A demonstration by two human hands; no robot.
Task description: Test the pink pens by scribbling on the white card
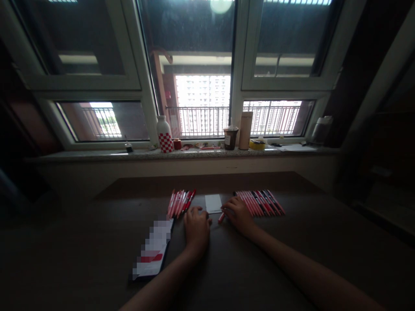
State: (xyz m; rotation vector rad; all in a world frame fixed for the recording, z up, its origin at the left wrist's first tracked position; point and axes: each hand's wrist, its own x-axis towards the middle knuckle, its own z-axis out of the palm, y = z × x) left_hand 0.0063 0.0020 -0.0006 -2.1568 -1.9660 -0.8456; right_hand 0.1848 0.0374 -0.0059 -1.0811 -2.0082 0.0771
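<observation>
My right hand point(239, 216) is closed with its fingertips at a short pink piece point(221, 218), which looks like the end of a pen; the remainder is hidden by the fingers. Just beyond that lies a small stack of white paper point(213, 203). My left hand point(197, 228) rests on the table left of the paper, fingers loosely bent and apart, with nothing seen in them. Past its fingertips lies a bunch of pink, red and dark pens point(180, 203). A neat row of pink and black pens point(262, 203) lies right of my right hand.
A dark-edged pouch or case with a white, partly blurred face point(154, 248) lies left of my left forearm on the brown table point(259, 276). On the windowsill point(201, 154) stand a checkered bottle point(165, 136), a drink cup point(230, 139), a tan flask point(245, 131) and yellow tape point(257, 144).
</observation>
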